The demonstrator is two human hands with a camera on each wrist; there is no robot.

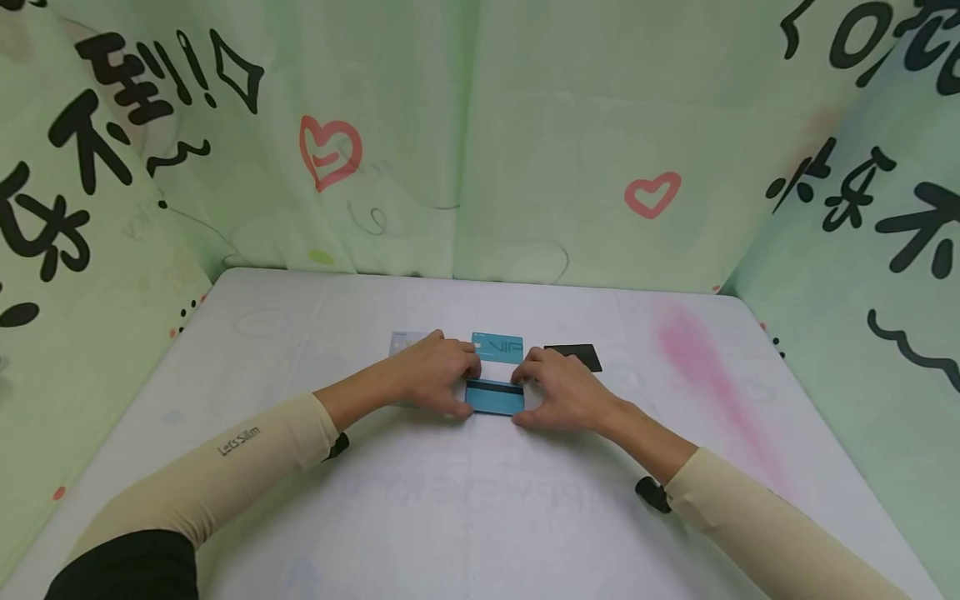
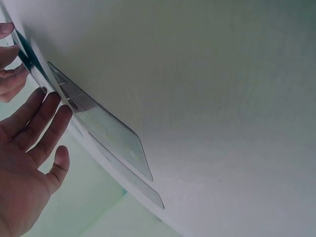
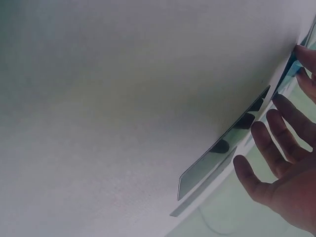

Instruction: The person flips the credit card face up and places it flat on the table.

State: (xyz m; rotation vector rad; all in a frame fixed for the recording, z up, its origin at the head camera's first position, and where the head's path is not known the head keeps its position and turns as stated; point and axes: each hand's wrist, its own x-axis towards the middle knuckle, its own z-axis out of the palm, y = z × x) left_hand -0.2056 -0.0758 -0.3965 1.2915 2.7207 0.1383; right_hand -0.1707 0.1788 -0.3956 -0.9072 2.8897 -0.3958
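Head view, blue card (image 1: pixel 495 403), flat, black stripe (image 1: pixel 495 387) near far edge

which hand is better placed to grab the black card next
Probably the right hand: the black card lies close by, just beyond it and partly hidden behind its fingers in the head view. The left hand is farther off, on the other side of the blue striped card.

Frame centre: striped card (image 1: pixel 495 403) is showing blue and black; VIP card (image 1: pixel 498 347) above is showing teal. Frame right: white tabletop (image 1: pixel 420 533) is bearing pink smear (image 1: pixel 708 371).
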